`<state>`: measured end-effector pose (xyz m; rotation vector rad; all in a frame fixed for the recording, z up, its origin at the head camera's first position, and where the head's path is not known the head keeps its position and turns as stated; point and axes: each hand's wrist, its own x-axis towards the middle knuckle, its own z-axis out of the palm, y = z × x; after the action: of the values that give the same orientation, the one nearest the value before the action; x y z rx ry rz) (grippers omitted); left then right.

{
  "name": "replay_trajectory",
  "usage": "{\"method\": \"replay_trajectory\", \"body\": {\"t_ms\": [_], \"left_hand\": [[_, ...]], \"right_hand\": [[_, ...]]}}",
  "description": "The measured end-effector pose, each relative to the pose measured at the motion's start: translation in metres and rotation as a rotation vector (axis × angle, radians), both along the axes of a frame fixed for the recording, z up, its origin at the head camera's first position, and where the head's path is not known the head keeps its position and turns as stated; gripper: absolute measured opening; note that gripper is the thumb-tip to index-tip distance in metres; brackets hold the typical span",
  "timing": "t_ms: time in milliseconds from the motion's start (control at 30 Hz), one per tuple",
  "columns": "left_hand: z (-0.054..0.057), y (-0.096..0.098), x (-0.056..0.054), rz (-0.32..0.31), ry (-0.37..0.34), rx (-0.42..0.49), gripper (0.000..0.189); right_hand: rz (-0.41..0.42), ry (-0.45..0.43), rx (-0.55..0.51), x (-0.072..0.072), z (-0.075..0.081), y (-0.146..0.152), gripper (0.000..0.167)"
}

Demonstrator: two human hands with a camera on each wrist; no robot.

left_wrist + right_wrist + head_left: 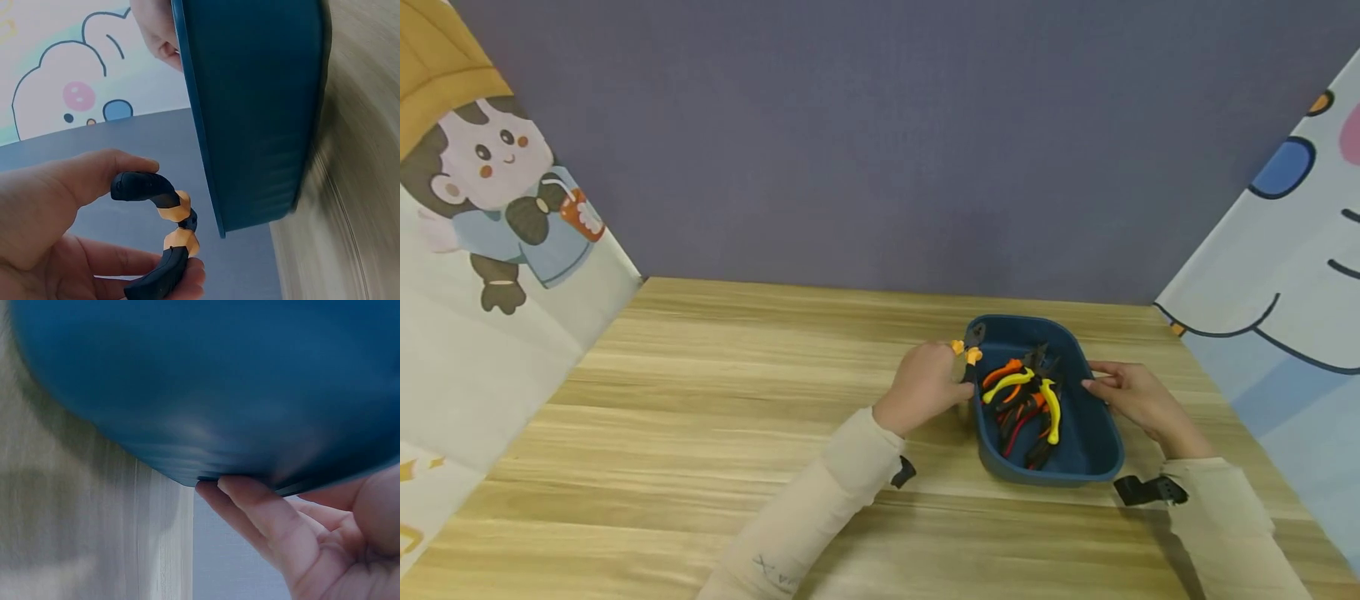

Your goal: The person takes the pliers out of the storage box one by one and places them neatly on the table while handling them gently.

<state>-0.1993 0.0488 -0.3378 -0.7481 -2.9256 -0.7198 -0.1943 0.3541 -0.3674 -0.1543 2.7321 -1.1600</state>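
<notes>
A pair of pliers point(178, 215) with black and light-orange handles is held in my left hand point(927, 385), thumb on one handle and fingers on the other. Its handles are spread, and its dark head points over the left rim of a dark blue plastic bin point(1093, 433). My right hand point(1138, 400) grips the bin's right rim, fingertips point(240, 487) against the outer wall. Inside the bin lies a pile of pliers, among them a yellow-handled pair point(1054, 412) and an orange-and-black-handled pair point(1002, 372). The lower ones overlap and are partly hidden.
The bin stands on a wood-grain table point(700, 417), right of its middle. Behind the table rises a grey-blue panel point(850, 150). Side panels with cartoon prints, a left one point(572, 317) and a right one point(1300, 292), flank it.
</notes>
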Motion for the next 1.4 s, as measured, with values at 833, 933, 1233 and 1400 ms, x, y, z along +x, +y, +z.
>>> {"method": "replay_trajectory", "body": {"t_ms": [833, 933, 1233, 1400], "left_hand": [[-0.02, -0.025, -0.002, 0.04, -0.087, 0.001, 0.054], [-0.023, -0.027, -0.004, 0.05, -0.109, 0.014, 0.053], [-0.03, -0.031, -0.008, 0.086, -0.156, 0.011, 0.045], [-0.034, -0.032, -0.01, 0.096, -0.169, 0.024, 0.04]], "right_hand": [[-0.006, 0.003, -0.013, -0.002, -0.001, 0.0, 0.053], [-0.002, 0.008, -0.025, -0.001, -0.001, 0.001, 0.053], [0.001, 0.0, -0.033, -0.002, -0.001, 0.001, 0.054], [0.002, 0.0, -0.023, -0.002, -0.003, 0.001, 0.054]]}}
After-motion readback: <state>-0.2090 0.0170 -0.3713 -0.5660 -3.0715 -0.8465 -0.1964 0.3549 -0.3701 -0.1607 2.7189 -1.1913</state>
